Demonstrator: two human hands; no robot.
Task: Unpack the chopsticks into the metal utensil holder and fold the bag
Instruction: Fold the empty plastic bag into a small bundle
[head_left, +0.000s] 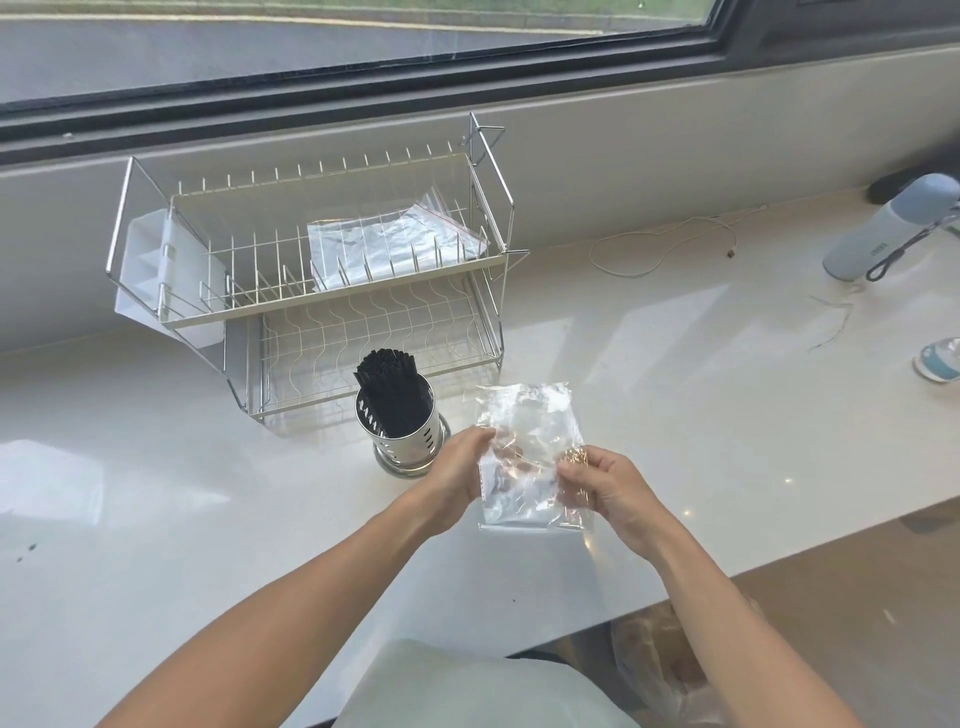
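Note:
A clear plastic bag (527, 441) is held above the white counter, flat and crinkled, with nothing visible inside. My left hand (460, 467) pinches its left edge and my right hand (605, 491) pinches its right edge lower down. Just left of the bag stands the metal utensil holder (402, 439), upright on the counter. A bundle of black chopsticks (392, 384) stands in it, leaning slightly to the left.
A two-tier wire dish rack (311, 260) stands behind the holder, with a zip bag (395, 239) on its upper tier. At right lie a white cable (660, 244), a pale blue bottle (883, 228) and a small wrapper (940, 358). The counter's front edge runs diagonally at lower right.

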